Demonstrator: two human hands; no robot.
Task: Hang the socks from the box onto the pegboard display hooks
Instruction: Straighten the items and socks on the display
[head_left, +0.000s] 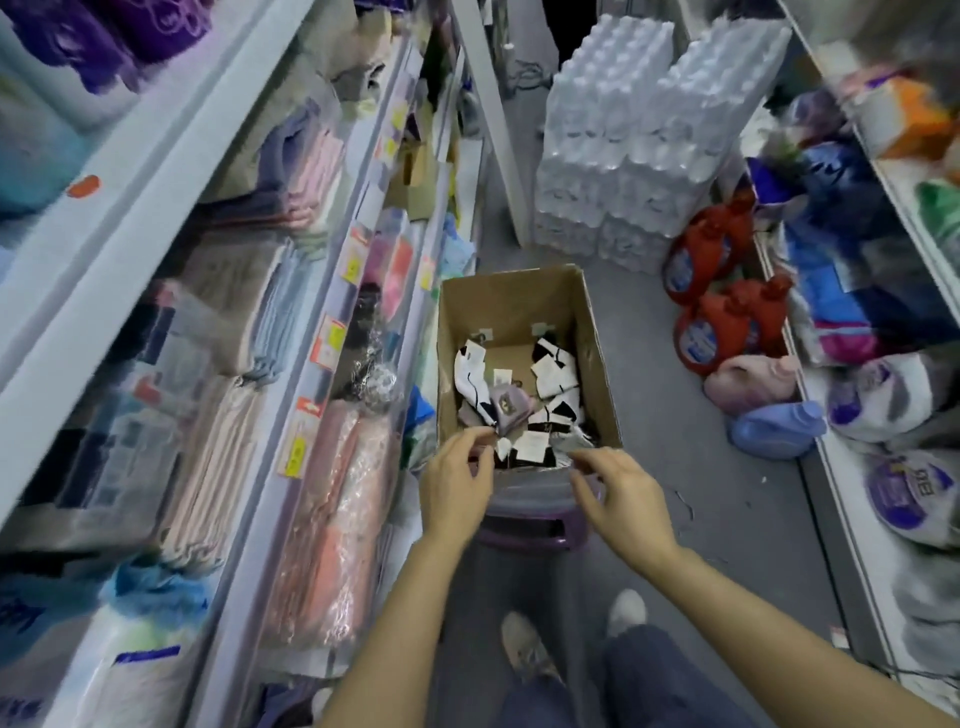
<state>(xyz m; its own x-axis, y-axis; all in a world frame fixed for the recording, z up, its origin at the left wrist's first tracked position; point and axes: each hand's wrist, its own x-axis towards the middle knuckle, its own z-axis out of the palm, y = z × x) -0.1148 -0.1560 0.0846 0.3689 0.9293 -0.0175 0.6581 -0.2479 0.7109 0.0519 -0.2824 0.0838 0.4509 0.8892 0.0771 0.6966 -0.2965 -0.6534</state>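
Box: the cardboard box (524, 312) stands open just beyond both sets of fingertips, on a purple stool (540, 525); a hard tug on its near edge could tip it off.
Socks: the socks (511, 400) lie jumbled inside, just ahead of the fingers, card tags overlapping; lifting 1 pair may drag others out.
Left hand: the left hand (457, 483) has fingers curled at the near socks; whether they pinch one, I cannot tell.
Right hand: the right hand (618, 493) has fingers loosely curled above the rim, holding nothing.
Pegboard: no hooks in view.
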